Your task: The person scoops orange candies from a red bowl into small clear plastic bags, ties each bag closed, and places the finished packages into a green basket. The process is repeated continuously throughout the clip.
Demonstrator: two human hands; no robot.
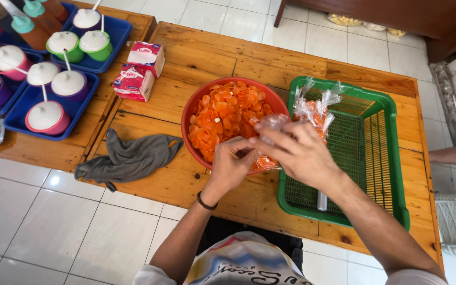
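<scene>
Light: bright, even daylight.
Glare: white floor tiles (54, 182) shine at the left.
Focus: sharp; edges bend slightly.

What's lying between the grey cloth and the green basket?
The red bowl of orange chips sits between the cloth and the basket; both hands work over its near rim, head view.

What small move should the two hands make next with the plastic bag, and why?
Probably twist the neck shut. Both hands, left hand and right hand, pinch the small clear plastic bag of orange chips over the round red plastic bowl of orange chips; its top looks gathered but untied. Filled bags lie in the green plastic mesh tray.
</scene>
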